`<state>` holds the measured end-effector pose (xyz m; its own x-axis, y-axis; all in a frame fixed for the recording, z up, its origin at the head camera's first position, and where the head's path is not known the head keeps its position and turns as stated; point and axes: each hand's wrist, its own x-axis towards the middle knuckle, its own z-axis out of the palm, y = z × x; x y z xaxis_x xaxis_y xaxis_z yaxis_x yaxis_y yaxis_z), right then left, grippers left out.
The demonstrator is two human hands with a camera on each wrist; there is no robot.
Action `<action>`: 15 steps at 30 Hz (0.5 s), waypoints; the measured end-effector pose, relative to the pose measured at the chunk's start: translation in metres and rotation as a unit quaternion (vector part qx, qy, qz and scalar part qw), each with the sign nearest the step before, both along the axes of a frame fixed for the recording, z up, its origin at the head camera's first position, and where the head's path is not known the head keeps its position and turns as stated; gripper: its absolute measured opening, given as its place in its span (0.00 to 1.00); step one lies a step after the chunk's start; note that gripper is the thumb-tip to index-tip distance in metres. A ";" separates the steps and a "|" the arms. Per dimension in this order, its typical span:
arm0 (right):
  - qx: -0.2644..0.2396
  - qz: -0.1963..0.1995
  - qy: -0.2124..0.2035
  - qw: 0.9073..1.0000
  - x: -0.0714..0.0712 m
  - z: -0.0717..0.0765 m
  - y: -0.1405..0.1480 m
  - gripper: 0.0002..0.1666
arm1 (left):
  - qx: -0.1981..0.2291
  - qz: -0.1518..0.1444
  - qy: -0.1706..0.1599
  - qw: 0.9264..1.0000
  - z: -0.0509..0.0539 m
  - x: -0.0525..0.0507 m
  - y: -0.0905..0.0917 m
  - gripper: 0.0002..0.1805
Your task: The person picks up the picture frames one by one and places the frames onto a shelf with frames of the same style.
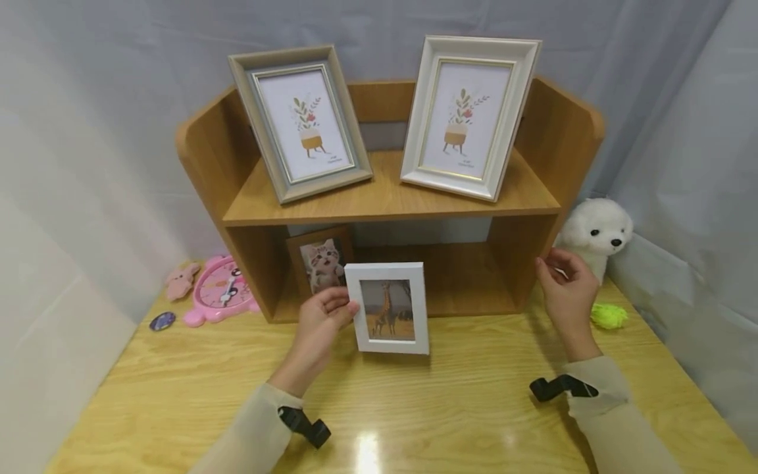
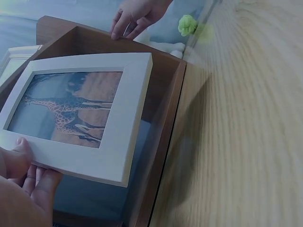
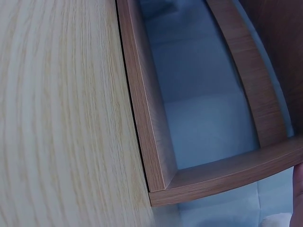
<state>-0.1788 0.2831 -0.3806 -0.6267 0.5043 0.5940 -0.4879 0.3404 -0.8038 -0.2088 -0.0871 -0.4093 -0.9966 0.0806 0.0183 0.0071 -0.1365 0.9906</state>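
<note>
My left hand (image 1: 316, 332) pinches the left edge of a white picture frame (image 1: 422, 309) with a giraffe photo, held upright in front of the lower shelf. In the left wrist view the thumb of my left hand (image 2: 28, 187) lies on the front of the white frame (image 2: 120, 113), the fingers behind it. My right hand (image 1: 570, 293) touches the right side panel of the wooden shelf (image 1: 391, 214), thumb and fingers bent at its outer edge. Only a sliver of my right hand (image 3: 298, 198) shows in the right wrist view, beside the shelf's side panel (image 3: 227, 175).
Two larger frames, one grey (image 1: 281, 191) and one white (image 1: 450, 189), stand on the upper shelf. A brown frame (image 1: 299, 263) with a kitten photo leans inside at lower left. Left lie a pink clock (image 1: 216, 293) and an oval item (image 1: 162, 321); right, a plush dog (image 1: 598, 230) and green ball (image 1: 608, 316).
</note>
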 end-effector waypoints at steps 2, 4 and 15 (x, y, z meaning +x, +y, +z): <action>0.001 0.004 0.000 1.000 0.000 0.000 -0.001 0.08 | -0.007 -0.001 -0.001 1.000 -0.001 -0.005 0.005 0.13; 0.003 0.002 -0.001 1.000 0.000 0.000 -0.001 0.09 | -0.014 -0.001 -0.004 1.000 -0.002 -0.009 0.010 0.13; 0.004 -0.003 -0.003 1.000 0.000 0.002 -0.002 0.11 | 0.000 -0.003 -0.001 1.000 -0.007 -0.038 0.044 0.14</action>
